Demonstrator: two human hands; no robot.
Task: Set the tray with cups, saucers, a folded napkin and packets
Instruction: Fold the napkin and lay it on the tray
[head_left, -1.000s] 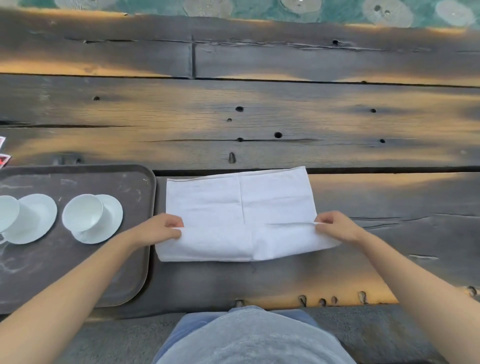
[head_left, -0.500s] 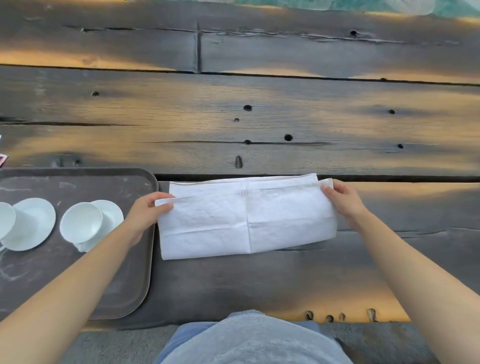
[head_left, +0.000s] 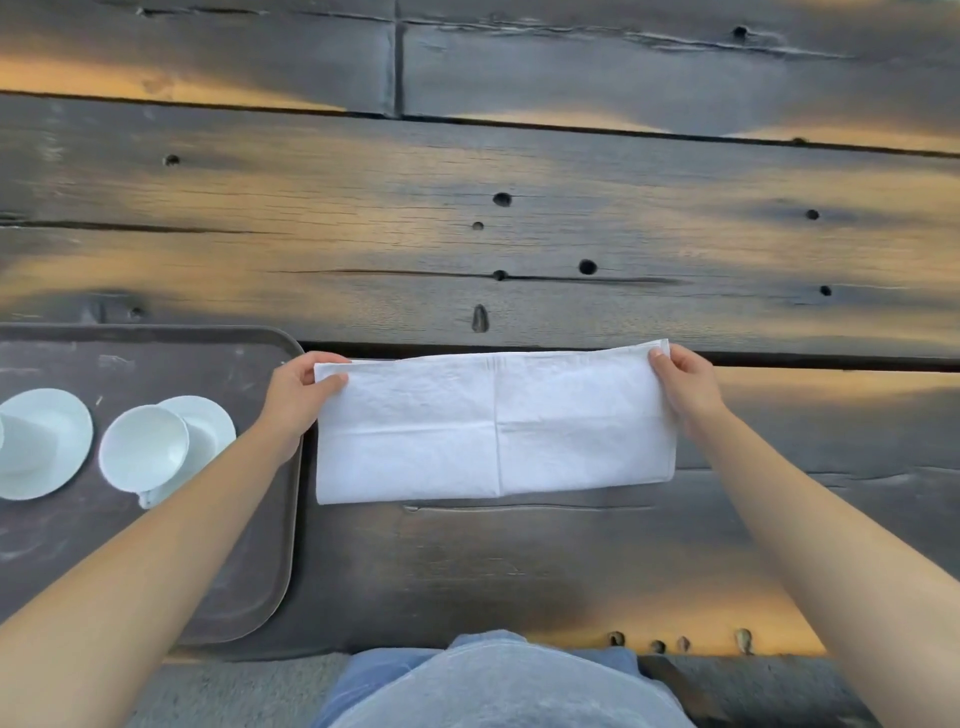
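A white napkin (head_left: 493, 426) lies on the wooden table as a long folded rectangle. My left hand (head_left: 301, 389) pinches its far left corner and my right hand (head_left: 683, 384) pinches its far right corner. Left of it sits a dark brown tray (head_left: 260, 545). On the tray a white cup (head_left: 143, 447) rests on a saucer (head_left: 213, 421). A second saucer (head_left: 52, 441) shows at the left edge, its cup mostly cut off by the frame. No packets are in view.
The table (head_left: 519, 234) is dark weathered planks with gaps, cracks and knot holes. Its near edge runs just in front of my lap. My left forearm crosses over the tray's right part.
Both hands carried the napkin's near edge away from me and laid it on the far edge, halving the napkin. The camera tilted slightly downward.
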